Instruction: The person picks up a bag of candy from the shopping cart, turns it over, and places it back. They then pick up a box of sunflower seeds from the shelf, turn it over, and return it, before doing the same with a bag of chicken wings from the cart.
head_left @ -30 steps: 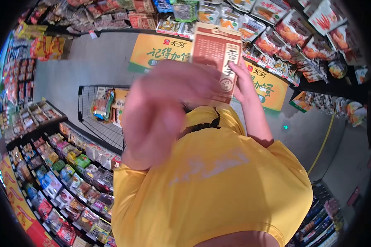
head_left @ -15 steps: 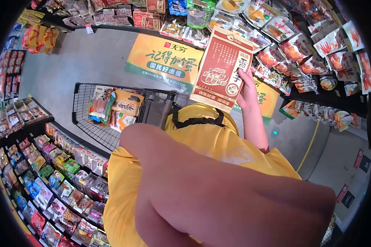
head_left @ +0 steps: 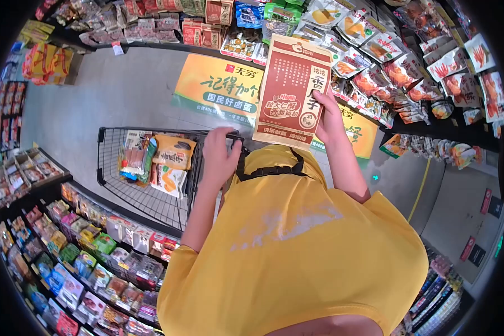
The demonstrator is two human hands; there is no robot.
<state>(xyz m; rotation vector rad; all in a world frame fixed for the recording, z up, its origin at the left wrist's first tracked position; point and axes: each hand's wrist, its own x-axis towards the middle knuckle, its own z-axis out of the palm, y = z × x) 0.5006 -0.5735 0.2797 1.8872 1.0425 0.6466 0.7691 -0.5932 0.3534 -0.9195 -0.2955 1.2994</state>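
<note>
R hand [head_left: 330, 124] grips the red pkg [head_left: 288, 84] by 1 side, thumb on front, R of the cart [head_left: 100, 162]; spreading fingers behind prob. steadies it. L hand [head_left: 217, 159] is at the cart's handle [head_left: 235, 136], fingers curled, can't tell if gripping

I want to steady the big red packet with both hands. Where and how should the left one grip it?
Probably at the left edge of the red packet, coming from the left, thumb in front and fingers behind. It is flat and broad, that edge is free, and the right hand holds the opposite one.
</note>
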